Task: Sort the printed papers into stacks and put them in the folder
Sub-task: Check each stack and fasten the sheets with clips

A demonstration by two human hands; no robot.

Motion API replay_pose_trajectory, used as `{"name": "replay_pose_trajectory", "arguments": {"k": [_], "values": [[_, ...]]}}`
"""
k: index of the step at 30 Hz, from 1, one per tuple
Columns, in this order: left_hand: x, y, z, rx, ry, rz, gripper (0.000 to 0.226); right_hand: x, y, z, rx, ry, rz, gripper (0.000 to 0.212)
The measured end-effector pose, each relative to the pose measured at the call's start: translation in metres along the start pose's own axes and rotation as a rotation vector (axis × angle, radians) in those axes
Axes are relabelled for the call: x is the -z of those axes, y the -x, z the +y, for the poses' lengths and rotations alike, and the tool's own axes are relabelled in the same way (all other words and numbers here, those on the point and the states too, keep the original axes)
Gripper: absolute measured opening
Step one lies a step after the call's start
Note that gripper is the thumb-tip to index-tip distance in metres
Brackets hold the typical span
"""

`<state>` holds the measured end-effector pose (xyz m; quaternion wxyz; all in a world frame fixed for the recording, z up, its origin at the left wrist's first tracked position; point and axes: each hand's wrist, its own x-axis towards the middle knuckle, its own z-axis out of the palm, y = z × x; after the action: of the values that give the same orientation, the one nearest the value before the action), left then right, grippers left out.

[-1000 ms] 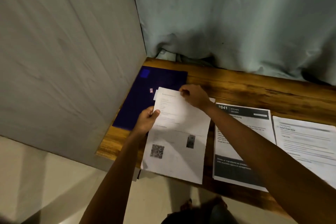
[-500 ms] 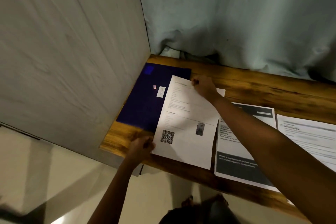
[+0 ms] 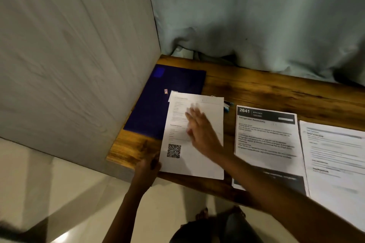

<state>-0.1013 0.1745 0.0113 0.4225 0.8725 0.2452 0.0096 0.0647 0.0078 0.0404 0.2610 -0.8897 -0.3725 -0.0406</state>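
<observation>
White paper with a black square code (image 3: 194, 156) now lies flat on the brown table (image 3: 276, 89). A second ago both hands held it up in the air by its edges. Now it is down, and its top left part rests on the blue folder (image 3: 156, 108). The right hand (image 3: 199, 134) has let go of the top edge. It is spread out flat over the middle of the sheet, with straight fingers. It looks blurry, so I think it is smoothing the sheet or sliding it. The left hand (image 3: 148, 167) has gone down to the near left corner of the sheet. I cannot tell if it pinches the corner or only touches it. I think this sheet is now sorted into its place, but nothing is inside the folder yet. The folder is closed and the paper covers part of it, so the paper has to move off before it can open. To the right lies a kitchen sheet (image 3: 266, 144) with a dark top, and a third sheet (image 3: 335, 154) is just beside that. A small blue and white thing (image 3: 227, 104) peeks out between the papers. A grey wall (image 3: 69, 45) stands close on the left and a pale cloth (image 3: 256, 25) hangs behind.
</observation>
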Motion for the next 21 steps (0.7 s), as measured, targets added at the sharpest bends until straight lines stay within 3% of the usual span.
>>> {"name": "replay_pose_trajectory", "arguments": {"k": [2,9,11,14,18,21], "values": [[-0.005,0.003,0.004,-0.098,-0.076,0.065,0.036,-0.021,0.037,-0.009,0.049,0.042,-0.056,0.057],[-0.025,0.009,0.002,-0.277,-0.184,0.276,0.046,-0.054,0.085,-0.015,-0.046,0.146,-0.212,0.066],[-0.031,0.015,0.005,-0.353,-0.286,0.283,0.074,-0.056,0.088,-0.011,-0.066,0.150,-0.231,0.065],[-0.039,0.016,-0.008,-0.507,-0.430,0.130,0.104,-0.055,0.088,-0.014,-0.069,0.143,-0.252,0.064],[-0.036,0.016,-0.026,-0.469,-0.468,0.023,0.103,-0.052,0.087,-0.014,-0.075,0.133,-0.258,0.063],[-0.028,0.016,-0.026,-0.483,-0.499,0.030,0.069,-0.050,0.087,-0.014,-0.084,0.121,-0.257,0.063]]}}
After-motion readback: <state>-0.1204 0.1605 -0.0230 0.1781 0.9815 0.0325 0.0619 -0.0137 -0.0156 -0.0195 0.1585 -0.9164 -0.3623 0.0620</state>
